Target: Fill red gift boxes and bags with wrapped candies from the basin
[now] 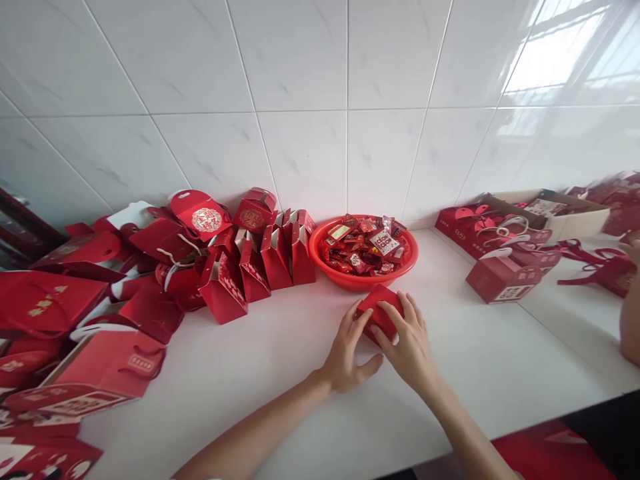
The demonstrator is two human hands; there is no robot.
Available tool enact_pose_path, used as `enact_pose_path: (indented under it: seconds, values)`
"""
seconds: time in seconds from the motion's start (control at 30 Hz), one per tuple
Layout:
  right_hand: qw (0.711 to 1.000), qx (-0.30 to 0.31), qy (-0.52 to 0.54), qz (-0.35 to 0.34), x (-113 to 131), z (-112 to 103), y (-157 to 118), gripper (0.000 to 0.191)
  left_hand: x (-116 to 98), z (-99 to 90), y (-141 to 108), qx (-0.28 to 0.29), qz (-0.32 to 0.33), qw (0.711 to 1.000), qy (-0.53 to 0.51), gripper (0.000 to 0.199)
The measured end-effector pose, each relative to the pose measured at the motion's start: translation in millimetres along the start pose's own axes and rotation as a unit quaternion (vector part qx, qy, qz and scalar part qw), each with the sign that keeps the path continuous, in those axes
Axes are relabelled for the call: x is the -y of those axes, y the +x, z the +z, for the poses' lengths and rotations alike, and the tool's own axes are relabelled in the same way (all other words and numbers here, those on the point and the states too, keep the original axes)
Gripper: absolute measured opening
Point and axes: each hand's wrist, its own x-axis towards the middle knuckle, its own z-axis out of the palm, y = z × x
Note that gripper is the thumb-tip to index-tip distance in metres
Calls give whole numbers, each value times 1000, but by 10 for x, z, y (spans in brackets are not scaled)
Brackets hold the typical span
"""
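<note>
A small red gift box (381,298) stands on the white counter just in front of a red plastic basin (363,283). My left hand (349,357) holds its left side with the fingers, while the thumb sticks out to the right below. Across its front and right side, my right hand (409,340) grips the box with bent fingers. Much of the box's front is hidden by my hands. The basin is heaped with wrapped candies (357,247), mostly in red wrappers.
Several red boxes (277,257) stand in a row left of the basin. Farther left lies a pile of red gift boxes (145,300). To the right are more boxes (503,273) and an open carton (583,212). Another person's arm (631,313) shows at the right edge. A tiled wall (300,153) rises behind.
</note>
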Motion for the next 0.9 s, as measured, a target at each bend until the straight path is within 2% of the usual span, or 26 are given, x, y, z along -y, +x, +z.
enact_pose_path:
  seconds: [0.17,0.3,0.37,0.47,0.57,0.67,0.77,0.9]
  values:
    - [999,33,19,-8,-102,-177,57,36,35,-43,-7,11,6,1000,-22,82]
    - [999,5,48,1,-332,-506,61,31,49,-87,0,21,-10,999,-43,73]
    - [998,-49,29,12,-559,-794,51,30,50,-90,7,22,-21,998,-48,69]
    - [986,-143,-55,62,-1011,-1357,43,34,44,-84,24,25,-36,998,-38,62]
    - [960,-182,-148,155,-1464,-1909,80,30,40,-78,49,33,-39,998,-32,56]
    - [917,-172,-245,264,-1786,-2260,212,30,50,-73,69,37,-31,998,-31,46]
    - [884,-124,-286,350,-1975,-2367,441,31,64,-67,76,46,-34,998,-29,37]
    - [869,-74,-295,391,-2190,-2275,758,32,68,-61,76,55,-42,997,-28,31]
